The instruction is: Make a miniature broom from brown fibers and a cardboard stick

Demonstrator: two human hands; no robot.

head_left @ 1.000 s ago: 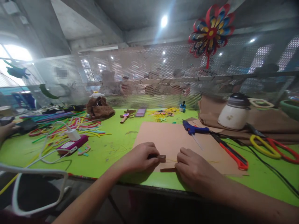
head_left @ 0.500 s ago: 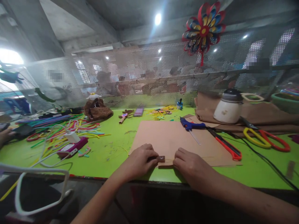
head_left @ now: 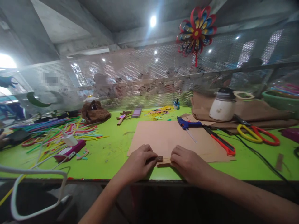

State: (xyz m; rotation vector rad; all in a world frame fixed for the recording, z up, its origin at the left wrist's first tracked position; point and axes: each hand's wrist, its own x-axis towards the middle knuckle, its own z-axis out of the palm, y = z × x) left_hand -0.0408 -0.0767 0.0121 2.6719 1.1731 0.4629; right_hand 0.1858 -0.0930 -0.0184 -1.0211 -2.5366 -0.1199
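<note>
While the left hand (head_left: 143, 160) pinched a small brown piece (head_left: 160, 158) between thumb and fingers, the right hand (head_left: 187, 161) sat just across from it with its fingers curled together; whether they gripped anything, I cannot tell. Both hands were at the near edge of the board (head_left: 161, 135), and the piece stuck out from the left fingers just above that edge. A brown strip (head_left: 163, 165) lay along the same edge, between the hands, its right end reaching the right fingers. At the board's far right corner rested a blue glue gun (head_left: 187, 124), its white stick pointing back over the board. A red and black cutter (head_left: 221, 142) lay across the board's right side, with scissors (head_left: 255, 130) to the right of the board. Beyond its far right corner, a white jug (head_left: 221, 109) stood by brown cloth (head_left: 198, 109). Left of the board, on the green surface (head_left: 112, 158), were a purple socket (head_left: 72, 151) and coloured stems (head_left: 74, 128).
</note>
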